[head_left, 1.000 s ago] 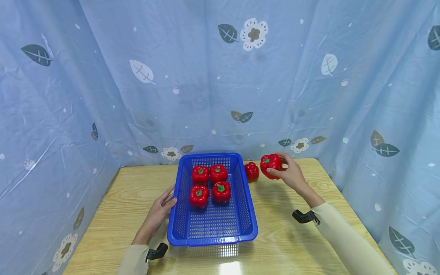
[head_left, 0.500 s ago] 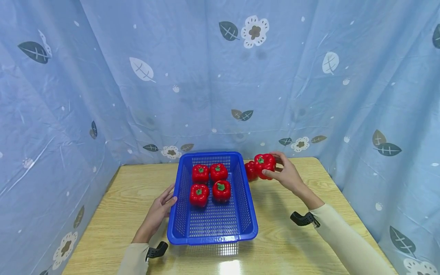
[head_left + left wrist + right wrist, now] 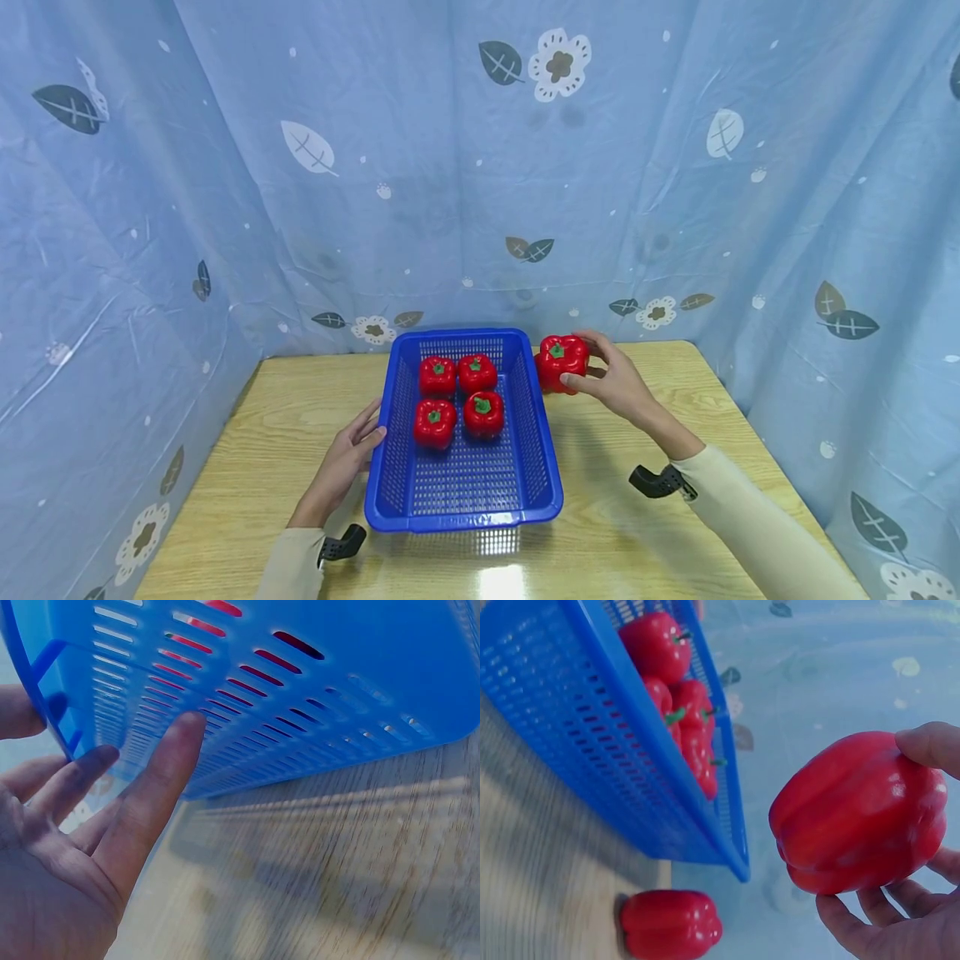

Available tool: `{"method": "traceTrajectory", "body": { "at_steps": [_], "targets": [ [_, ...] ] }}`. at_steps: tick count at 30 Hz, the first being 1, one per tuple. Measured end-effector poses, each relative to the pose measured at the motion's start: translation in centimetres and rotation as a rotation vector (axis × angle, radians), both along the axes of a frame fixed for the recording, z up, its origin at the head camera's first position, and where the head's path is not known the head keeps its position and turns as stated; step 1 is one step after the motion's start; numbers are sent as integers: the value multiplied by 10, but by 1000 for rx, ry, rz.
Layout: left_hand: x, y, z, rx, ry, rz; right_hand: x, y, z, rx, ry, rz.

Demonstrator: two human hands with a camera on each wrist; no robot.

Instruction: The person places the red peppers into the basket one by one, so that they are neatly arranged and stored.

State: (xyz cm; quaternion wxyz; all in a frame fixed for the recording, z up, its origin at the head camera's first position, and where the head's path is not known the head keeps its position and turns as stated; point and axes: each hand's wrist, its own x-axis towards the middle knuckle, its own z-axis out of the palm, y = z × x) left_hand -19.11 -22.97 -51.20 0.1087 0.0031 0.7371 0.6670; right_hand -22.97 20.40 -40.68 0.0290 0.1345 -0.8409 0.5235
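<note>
My right hand [image 3: 611, 383] grips a red bell pepper [image 3: 562, 358] with a green stem, just beyond the blue basket's right rim. The right wrist view shows the thumb on one side of this pepper [image 3: 855, 814] and fingers on the other. Another red pepper [image 3: 671, 924] lies on the table beside the basket, mostly hidden behind the held one in the head view. Inside the basket [image 3: 465, 496] several red peppers [image 3: 483, 415] sit stem up, grouped toward the far left. My left hand [image 3: 352, 446] is at the basket's left side, its extended fingers [image 3: 176, 750] against the slotted wall.
The basket stands mid-table on a light wood table [image 3: 300, 392]. A blue curtain [image 3: 420, 217] printed with leaves and flowers hangs behind the table and along both sides.
My right hand has carried the held pepper left toward the basket, so it now covers most of the pepper on the table. My left hand and the basket have stayed in place.
</note>
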Motion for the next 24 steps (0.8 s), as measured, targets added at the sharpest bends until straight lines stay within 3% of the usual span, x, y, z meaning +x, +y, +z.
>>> {"method": "traceTrajectory", "body": {
  "at_steps": [10, 24],
  "targets": [
    [0, 0, -1, 5, 2, 10, 11, -16, 5, -29, -28, 59],
    [0, 0, -1, -5, -1, 12, 25, -42, 3, -13, 6, 154]
  ]
}}
